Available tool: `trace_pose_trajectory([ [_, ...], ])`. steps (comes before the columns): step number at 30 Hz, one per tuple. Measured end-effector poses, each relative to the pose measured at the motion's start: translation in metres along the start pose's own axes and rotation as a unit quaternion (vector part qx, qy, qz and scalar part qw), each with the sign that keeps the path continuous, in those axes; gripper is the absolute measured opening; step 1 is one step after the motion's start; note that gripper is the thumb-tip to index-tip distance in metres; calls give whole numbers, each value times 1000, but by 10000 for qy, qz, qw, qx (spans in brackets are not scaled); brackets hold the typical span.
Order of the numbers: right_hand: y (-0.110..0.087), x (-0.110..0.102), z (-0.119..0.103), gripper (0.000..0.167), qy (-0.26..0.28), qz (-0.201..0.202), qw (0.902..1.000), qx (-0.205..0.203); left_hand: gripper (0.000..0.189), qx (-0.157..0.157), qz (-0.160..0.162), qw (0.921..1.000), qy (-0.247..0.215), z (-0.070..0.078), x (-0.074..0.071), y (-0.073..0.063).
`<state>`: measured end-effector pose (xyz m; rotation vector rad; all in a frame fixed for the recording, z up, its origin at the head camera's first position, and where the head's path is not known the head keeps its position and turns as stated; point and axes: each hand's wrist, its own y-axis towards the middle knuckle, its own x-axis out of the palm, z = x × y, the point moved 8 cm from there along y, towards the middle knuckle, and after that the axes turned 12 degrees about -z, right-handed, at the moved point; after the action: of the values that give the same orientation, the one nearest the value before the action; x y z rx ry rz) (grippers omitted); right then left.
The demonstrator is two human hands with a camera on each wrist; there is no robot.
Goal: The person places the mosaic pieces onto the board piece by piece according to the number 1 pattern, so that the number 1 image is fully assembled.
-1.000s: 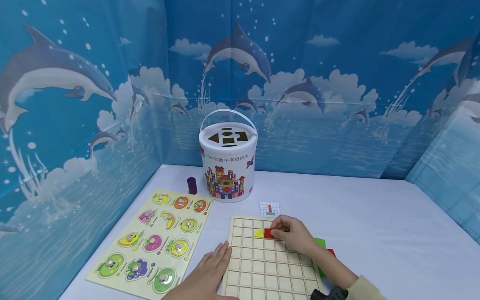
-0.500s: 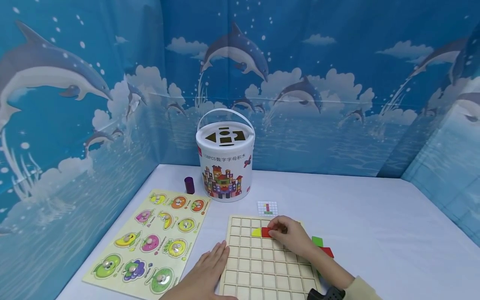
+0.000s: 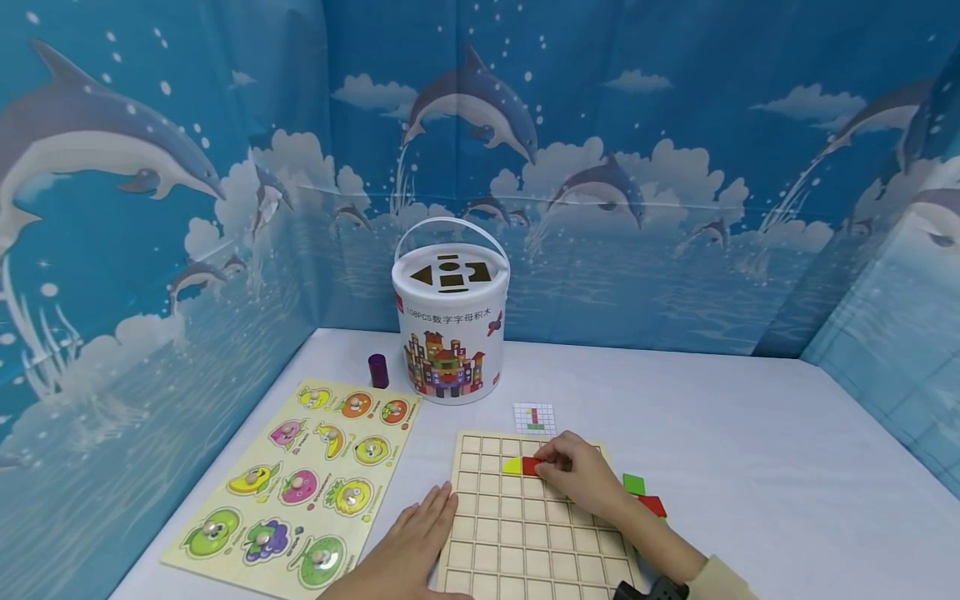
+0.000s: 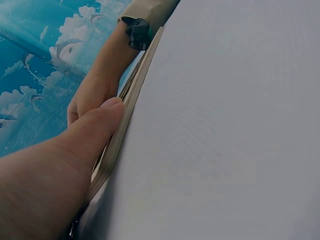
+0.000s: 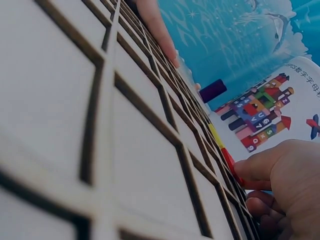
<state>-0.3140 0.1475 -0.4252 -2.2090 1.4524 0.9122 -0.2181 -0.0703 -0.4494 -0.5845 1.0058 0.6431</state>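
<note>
A wooden grid board (image 3: 513, 533) lies on the white table. My left hand (image 3: 412, 546) rests along its left edge, fingers straight; in the left wrist view the thumb (image 4: 107, 112) lies against the board's side (image 4: 127, 112). Toward the board's far side my right hand (image 3: 585, 477) pinches a red square tile (image 3: 529, 467), its fingertips covering part of it. Touching that tile on the left is a yellow tile (image 3: 513, 467) with one slanted or rounded side. The right wrist view shows the thumb and a finger at the red tile (image 5: 229, 161).
A small pattern card (image 3: 534, 419) lies beyond the board. Green (image 3: 633, 484) and red (image 3: 653, 505) tiles sit right of it, partly behind my right forearm. A fruit knob puzzle (image 3: 292, 492), a purple cylinder (image 3: 378, 372) and a white bucket (image 3: 450, 333) stand left and back.
The view has shifted slightly. My right hand stays at the red tile, with only a small movement of its fingers. The left hand keeps its place on the board's edge.
</note>
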Motion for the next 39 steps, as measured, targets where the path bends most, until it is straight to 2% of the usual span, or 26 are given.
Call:
trace_pose_trajectory([
  [14,0,-3,0,13,151,-19,9999,36,110,87,27,9999,-73,2,-1,1],
  [23,-2,-10,1,22,841,-420,9955,135,114,144,130,9993,312,-1,0,0],
  [28,-7,-19,7,19,1036,-353,9931,420,112,188,96,9997,139,0,0,0],
  [34,-19,-27,10,18,1012,-326,9911,795,113,93,-20,9999,-65,-1,1,0],
  [39,-30,-36,12,21,954,-553,9923,561,113,101,13,9999,54,-1,1,0],
])
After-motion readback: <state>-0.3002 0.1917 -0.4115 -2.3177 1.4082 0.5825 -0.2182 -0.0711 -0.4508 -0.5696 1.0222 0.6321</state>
